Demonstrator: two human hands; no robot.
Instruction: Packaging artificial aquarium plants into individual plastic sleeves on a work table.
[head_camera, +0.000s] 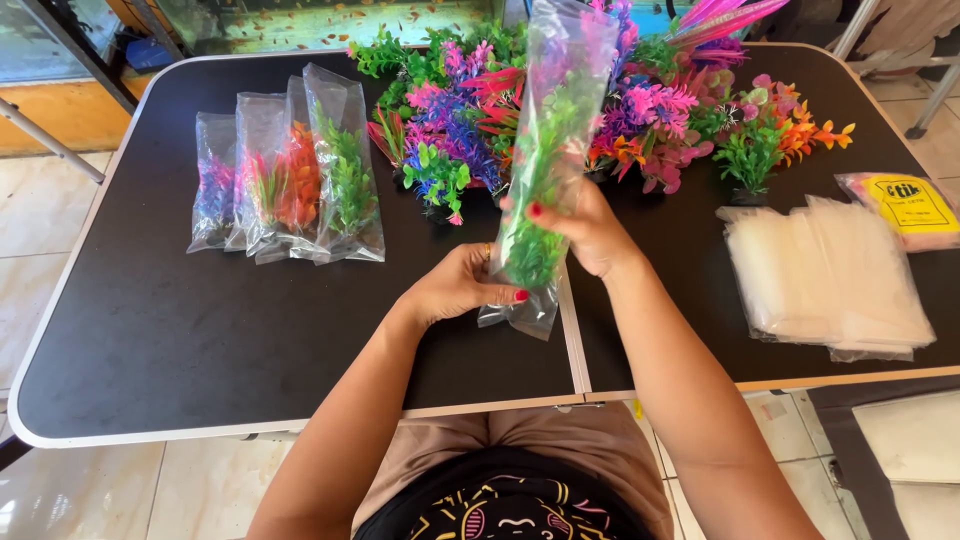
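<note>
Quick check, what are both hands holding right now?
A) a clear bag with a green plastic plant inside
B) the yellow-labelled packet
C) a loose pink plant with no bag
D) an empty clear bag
A: the left hand and right hand both grip a clear bag with a green plastic plant inside, held up over the black table.

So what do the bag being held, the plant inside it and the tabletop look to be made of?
The bag looks like thin clear plastic film: see-through, glossy, creased. The green plant inside seems moulded plastic, given its uniform, saturated colour, though fabric leaves cannot be ruled out. The tabletop is a black, faintly textured matt surface with a pale edge band, probably laminate or plastic; the core is hidden.
</note>
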